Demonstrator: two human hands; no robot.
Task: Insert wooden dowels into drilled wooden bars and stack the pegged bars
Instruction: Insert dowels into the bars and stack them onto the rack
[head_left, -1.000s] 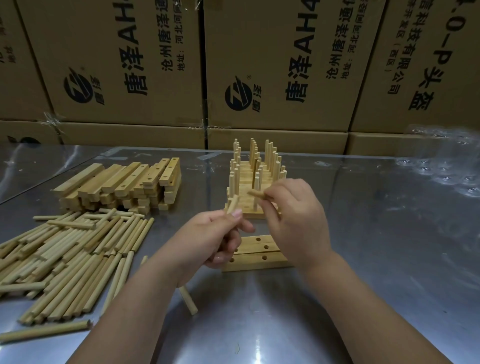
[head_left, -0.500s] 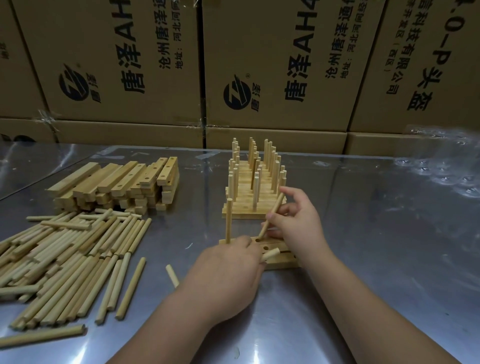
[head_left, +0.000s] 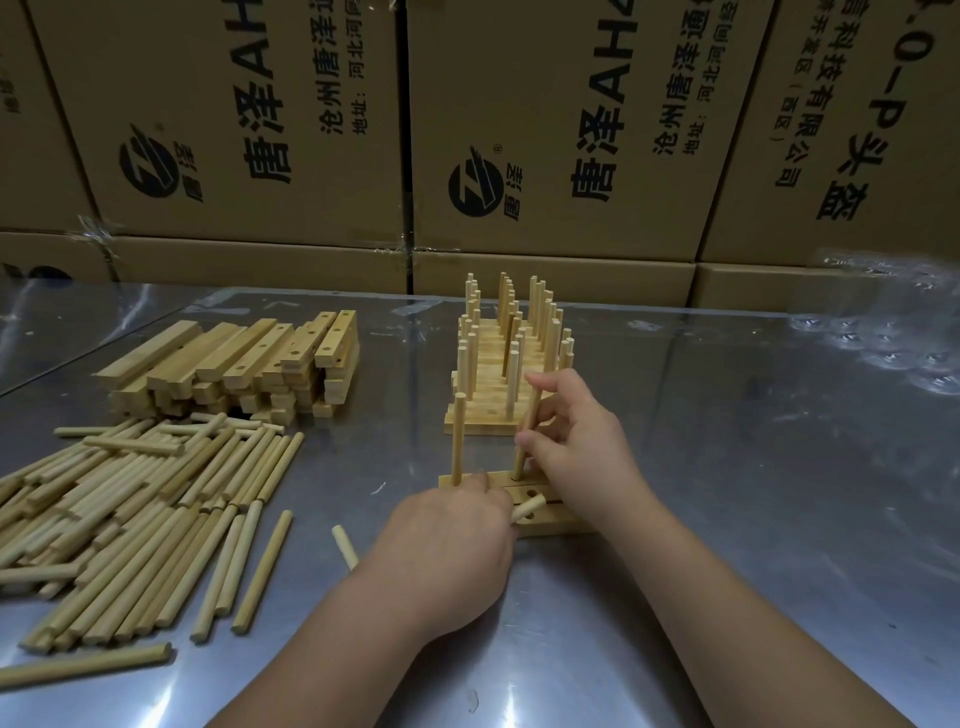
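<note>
Two drilled wooden bars (head_left: 540, 512) lie side by side on the metal table in front of me. One dowel (head_left: 458, 441) stands upright in the far bar's left hole. My right hand (head_left: 582, 441) grips a second dowel (head_left: 527, 436), nearly upright, its lower end at the far bar's middle hole. My left hand (head_left: 452, 540) rests on the bars' left end and holds a spare dowel (head_left: 527, 506) whose tip pokes out to the right. Behind stands the stack of pegged bars (head_left: 498, 374).
A heap of loose dowels (head_left: 130, 499) covers the left of the table, with undrilled-side bars piled (head_left: 234, 364) behind it. One stray dowel (head_left: 345, 545) lies by my left wrist. Cardboard boxes (head_left: 545, 130) wall off the back. Clear plastic wrap (head_left: 893, 332) lies far right.
My hands came down from mid-air to the bars. A dowel now stands in the left hole, and my right hand has swung its dowel from slanted to nearly upright over the middle hole.
</note>
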